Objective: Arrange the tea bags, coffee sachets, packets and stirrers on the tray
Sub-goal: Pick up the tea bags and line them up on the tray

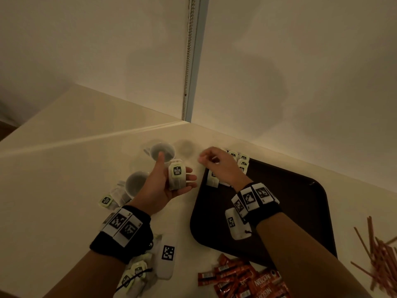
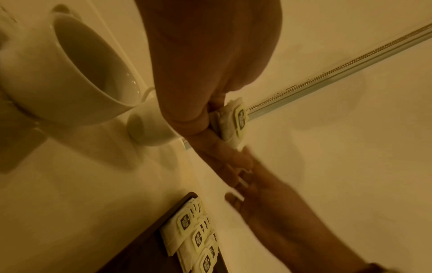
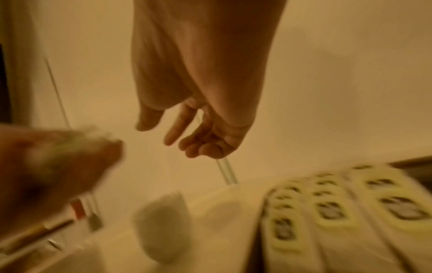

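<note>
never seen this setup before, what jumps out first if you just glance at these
The left hand stands out at the centre, holding up a tea bag with its label facing the camera. Just beside it, the right hand hovers with loosely curled fingers over the far corner of the dark tray, where a row of tea bags lies. Orange coffee sachets sit in a heap on the counter near the tray's near edge.

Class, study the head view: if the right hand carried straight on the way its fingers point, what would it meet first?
Probably the tea bags held in the left hand. The right hand, open and empty, points leftward off the tray corner toward them. Depth is unclear; it could instead pass toward the cups.
</note>
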Tool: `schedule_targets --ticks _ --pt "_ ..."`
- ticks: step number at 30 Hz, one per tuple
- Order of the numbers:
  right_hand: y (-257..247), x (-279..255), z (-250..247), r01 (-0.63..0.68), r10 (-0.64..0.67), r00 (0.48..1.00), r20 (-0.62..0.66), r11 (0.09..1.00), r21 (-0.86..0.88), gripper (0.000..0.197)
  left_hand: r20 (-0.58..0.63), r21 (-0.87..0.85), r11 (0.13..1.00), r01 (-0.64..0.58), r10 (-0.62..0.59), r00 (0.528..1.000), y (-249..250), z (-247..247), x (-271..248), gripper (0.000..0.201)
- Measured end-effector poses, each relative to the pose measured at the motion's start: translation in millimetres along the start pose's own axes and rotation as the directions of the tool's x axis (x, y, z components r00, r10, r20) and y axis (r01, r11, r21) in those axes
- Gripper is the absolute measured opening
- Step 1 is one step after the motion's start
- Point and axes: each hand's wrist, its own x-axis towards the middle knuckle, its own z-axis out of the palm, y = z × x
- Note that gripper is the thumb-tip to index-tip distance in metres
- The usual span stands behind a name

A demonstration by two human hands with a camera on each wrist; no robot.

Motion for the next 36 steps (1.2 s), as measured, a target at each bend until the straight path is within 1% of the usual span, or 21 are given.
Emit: schedule_targets --ticks 2,3,5,6,9,12,14,16,19,21,23,25,27,29,31,33,35,36 --pt "-30 -11 1 0.126 -0.137 0.987 0.089 0.986 0.112 0.022 0.019 0.019 1.0 -0.017 0.016 1.0 2 6 -2 0.084" --pt "-40 -16 1 0.184 -0.199 0.974 0.104 0.973 0.14 0.025 0.033 0.019 0.999 -0.032 0.031 0.999 3 10 -3 0.08" --pt "-49 -19 2 0.28 -0.292 0.95 0.113 0.954 0.107 0.032 0.067 0.011 0.999 -0.049 0.048 0.997 6 18 -6 0.074" --pt "-51 -19 3 0.306 -0.312 0.943 0.119 0.95 0.066 0.034 0.079 0.015 0.999 -0.042 0.041 0.996 8 20 -7 0.074" --pt "-50 -19 0 0.329 -0.327 0.938 0.117 0.944 0.008 0.032 0.107 0.096 0.995 -0.023 0.013 0.994 11 25 -11 0.079" --pt "-53 -20 -7 0.327 -0.326 0.94 0.097 0.945 0.003 0.022 0.119 0.174 0.983 -0.052 0.031 0.992 10 26 -14 0.08" --pt "-57 -19 -13 0.296 -0.296 0.951 0.084 0.955 0.018 0.017 0.124 0.167 0.983 -0.076 0.056 0.991 8 25 -15 0.071" --pt "-59 -18 -19 0.275 -0.278 0.955 0.099 0.96 0.049 0.015 0.13 0.132 0.985 -0.109 0.092 0.987 3 22 -15 0.059" --pt "-63 -22 -22 0.262 -0.265 0.945 0.189 0.964 0.042 0.022 0.139 0.085 0.983 -0.164 0.151 0.979 -3 20 -15 0.043" --pt "-64 -26 -18 0.304 -0.302 0.927 0.22 0.952 0.029 0.028 0.126 0.022 0.984 -0.174 0.17 0.977 -5 23 -14 0.046" --pt "-62 -29 -12 0.359 -0.346 0.912 0.219 0.933 -0.021 0.031 0.088 -0.052 0.984 -0.17 0.174 0.981 -5 26 -11 0.052" --pt "-61 -28 -8 0.374 -0.348 0.913 0.214 0.923 -0.095 0.035 0.063 -0.08 0.983 -0.163 0.169 0.984 -2 28 -10 0.058" --pt "-61 -27 -8 0.361 -0.336 0.921 0.197 0.927 -0.105 0.037 0.039 -0.071 0.984 -0.16 0.163 0.986 0 27 -8 0.062" --pt "-62 -26 -8 0.361 -0.34 0.922 0.186 0.928 -0.092 0.032 0.019 -0.06 0.986 -0.158 0.159 0.987 4 27 -9 0.065" --pt "-65 -26 -9 0.361 -0.344 0.923 0.173 0.929 -0.079 0.023 0.01 -0.064 0.987 -0.145 0.146 0.989 4 27 -7 0.067" --pt "-67 -27 -10 0.353 -0.339 0.924 0.177 0.934 -0.056 0.016 0.007 -0.075 0.986 -0.147 0.148 0.989 4 28 -9 0.066" --pt "-71 -29 -14 0.339 -0.329 0.924 0.197 0.941 -0.016 0.013 0.014 -0.08 0.979 -0.189 0.191 0.981 4 29 -11 0.061" --pt "-75 -29 -17 0.32 -0.316 0.927 0.199 0.947 0.013 0.013 0.005 -0.086 0.97 -0.228 0.23 0.973 4 28 -12 0.055"
